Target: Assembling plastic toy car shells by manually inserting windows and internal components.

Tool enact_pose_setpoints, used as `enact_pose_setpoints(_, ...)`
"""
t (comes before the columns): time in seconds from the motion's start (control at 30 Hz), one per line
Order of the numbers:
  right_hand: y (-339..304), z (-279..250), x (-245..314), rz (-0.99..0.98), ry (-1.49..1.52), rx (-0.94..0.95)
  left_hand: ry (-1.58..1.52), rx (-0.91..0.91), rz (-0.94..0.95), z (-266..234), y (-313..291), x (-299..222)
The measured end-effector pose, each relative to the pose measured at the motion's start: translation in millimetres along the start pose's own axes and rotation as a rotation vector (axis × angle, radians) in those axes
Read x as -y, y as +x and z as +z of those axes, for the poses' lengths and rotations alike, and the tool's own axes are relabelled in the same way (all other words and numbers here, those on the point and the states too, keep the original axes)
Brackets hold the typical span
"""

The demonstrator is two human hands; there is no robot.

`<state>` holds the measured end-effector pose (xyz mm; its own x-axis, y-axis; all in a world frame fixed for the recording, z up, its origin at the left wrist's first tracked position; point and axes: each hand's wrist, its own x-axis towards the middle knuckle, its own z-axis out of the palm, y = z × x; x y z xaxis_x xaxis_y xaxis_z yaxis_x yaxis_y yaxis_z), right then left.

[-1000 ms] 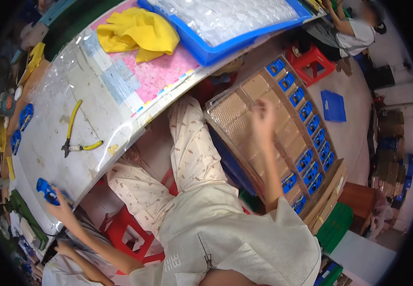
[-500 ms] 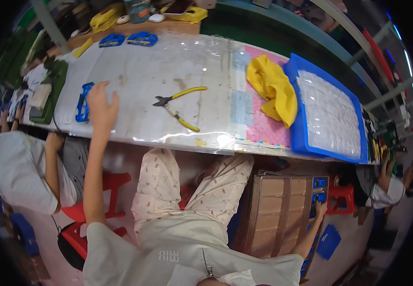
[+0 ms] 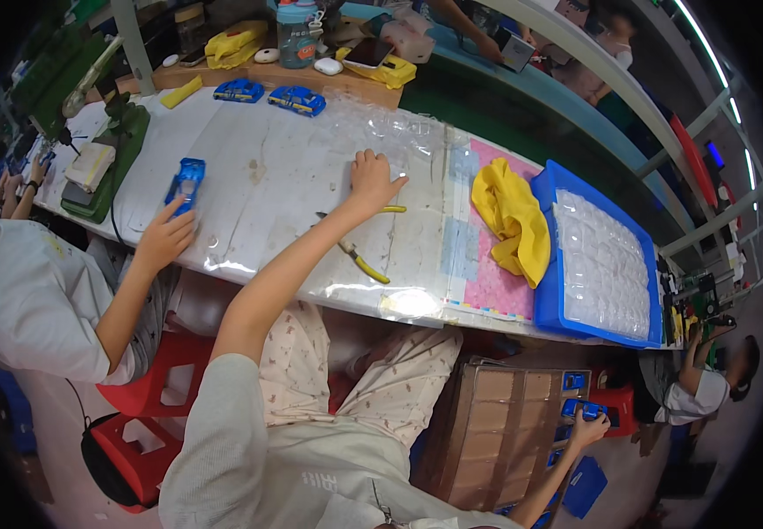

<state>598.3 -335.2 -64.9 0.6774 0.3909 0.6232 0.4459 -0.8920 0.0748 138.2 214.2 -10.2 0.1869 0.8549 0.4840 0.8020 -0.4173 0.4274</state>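
My left hand [image 3: 371, 183] is over the middle of the table, fingers apart and nothing visible in it. Just beneath its wrist lie diagonal cutters [image 3: 365, 263] with yellow handles, partly hidden by my forearm. Beyond the fingers, clear plastic pieces [image 3: 390, 132] are spread along the table's far side. Down at my right, my right hand [image 3: 589, 427] grips a blue toy car [image 3: 586, 409] above a divided carton [image 3: 493, 397]. Further blue cars [image 3: 573, 381] sit in the carton's right-hand column.
A co-worker's hand [image 3: 166, 236] touches a blue toy car [image 3: 187, 183] at the table's left. Two blue cars [image 3: 297, 100] stand at the back. To the right are a yellow cloth [image 3: 512, 220] and a blue tray [image 3: 552, 291] of clear plastic parts. A green press [image 3: 126, 167] stands far left.
My left hand has left the blue car at the left and moved right, past the cutters. A co-worker's hand now touches that car. My right hand now shows a blue car raised in its fingers.
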Motion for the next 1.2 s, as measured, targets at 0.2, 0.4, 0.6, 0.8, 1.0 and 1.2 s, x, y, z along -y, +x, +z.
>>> enact_pose_setpoints(0.2,-22.0,-146.8,153.5,-0.111,0.688,0.182,-0.304,0.244,-0.041,-22.9,5.6,-5.2)
enact_pose_setpoints(0.4,-39.2,-209.9,329.0,-0.425,1.232,0.379,-0.93,0.265,-0.37,-57.4,-11.8,25.0)
enact_pose_setpoints(0.6,-44.4,-196.1,441.2,-0.327,0.938,0.296,-0.681,0.044,-0.084,-142.1,-57.5,54.5)
enact_pose_setpoints(0.8,-63.0,-206.7,440.7,-0.389,0.842,0.323,0.076,-0.084,0.243,-171.4,-119.8,85.5)
enact_pose_setpoints(1.0,-60.2,-210.2,426.2,-0.447,0.871,0.426,0.092,-0.028,0.168,-169.0,-148.2,90.5)
enact_pose_setpoints(1.2,-43.7,-186.4,435.3,-0.802,1.07,0.389,-0.009,0.086,0.297,-167.5,-159.7,74.1)
